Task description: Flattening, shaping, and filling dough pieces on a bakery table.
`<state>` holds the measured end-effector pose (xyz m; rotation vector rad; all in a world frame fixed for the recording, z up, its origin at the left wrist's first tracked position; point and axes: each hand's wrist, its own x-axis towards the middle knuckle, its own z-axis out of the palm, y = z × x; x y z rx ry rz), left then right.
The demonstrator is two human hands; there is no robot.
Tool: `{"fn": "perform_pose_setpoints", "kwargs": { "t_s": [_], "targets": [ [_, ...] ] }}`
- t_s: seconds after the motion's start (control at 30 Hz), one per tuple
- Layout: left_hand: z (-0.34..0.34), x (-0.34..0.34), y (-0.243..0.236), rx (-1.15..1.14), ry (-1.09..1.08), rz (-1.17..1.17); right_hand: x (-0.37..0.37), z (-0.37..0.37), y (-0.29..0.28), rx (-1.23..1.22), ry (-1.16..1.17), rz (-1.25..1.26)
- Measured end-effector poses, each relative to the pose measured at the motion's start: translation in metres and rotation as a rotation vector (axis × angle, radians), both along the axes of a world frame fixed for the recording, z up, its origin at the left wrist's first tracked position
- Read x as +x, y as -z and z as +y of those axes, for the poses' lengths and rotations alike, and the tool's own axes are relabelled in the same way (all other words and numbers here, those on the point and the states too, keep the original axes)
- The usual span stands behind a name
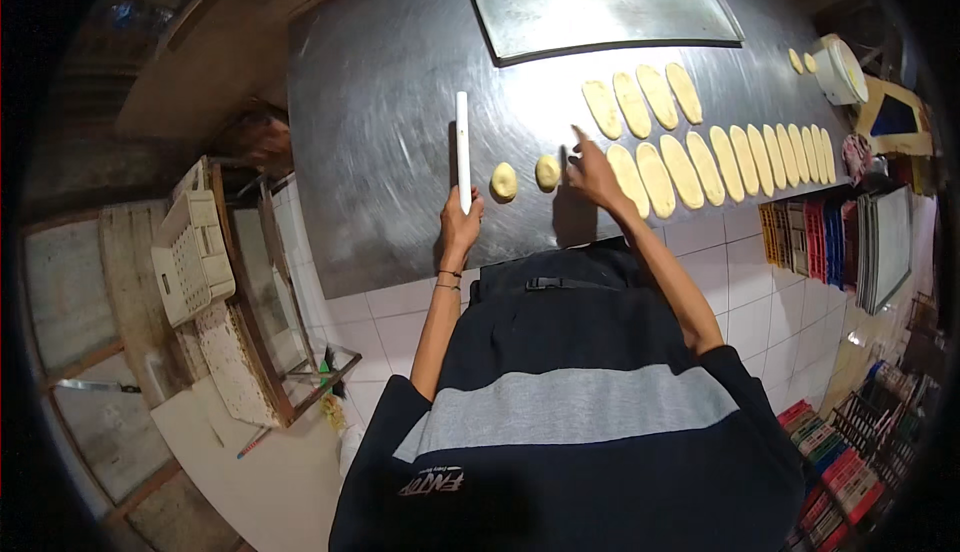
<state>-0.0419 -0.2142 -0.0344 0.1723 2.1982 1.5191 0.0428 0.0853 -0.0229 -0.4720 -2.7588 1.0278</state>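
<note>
The work in hand seems to be the rolling of dough into long flat shapes, and I judge that this moment lies between two pieces. The left hand is closed around the near end of a white rolling pin, which points away from the body; whether the pin touches the steel table under it, I cannot tell. The right hand is partly open: the index finger is stretched forward, the other fingers are a little bent, and I see nothing held in it.

Between the two hands there are two small thick dough pieces. The first thick piece is near the left hand, to the right of the pin, and the second thick piece is just beside the right hand, on its left. To the right of the right hand lie the flat dough ovals in two rows, the longer row nearer to the body. Beyond both hands there is a metal tray.

In my judgement, the next move calls for the free right hand to place one thick piece before the pin, then for both hands to press evenly, without disturbing the nearest ovals.
</note>
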Motion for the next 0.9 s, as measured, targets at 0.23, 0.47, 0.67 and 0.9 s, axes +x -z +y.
{"fn": "perform_pose_setpoints", "kwargs": {
  "t_s": [0.23, 0.47, 0.67, 0.9],
  "targets": [
    [-0.028, 0.004, -0.019, 0.080, -0.056, -0.256, -0.015, -0.040, 0.003, -0.215, 0.134, -0.097],
    [-0.003, -0.021, -0.028, 0.128, -0.051, -0.215, -0.021, -0.040, -0.012, -0.447, 0.095, 0.043],
    [0.006, -0.043, -0.053, -0.268, 0.174, 0.095, -0.015, -0.037, -0.017, -0.235, -0.020, -0.235],
    [-0.003, -0.040, -0.072, -0.197, 0.579, 0.438, -0.015, -0.019, -0.055, 0.652, -0.293, 0.071]
  ]
}}
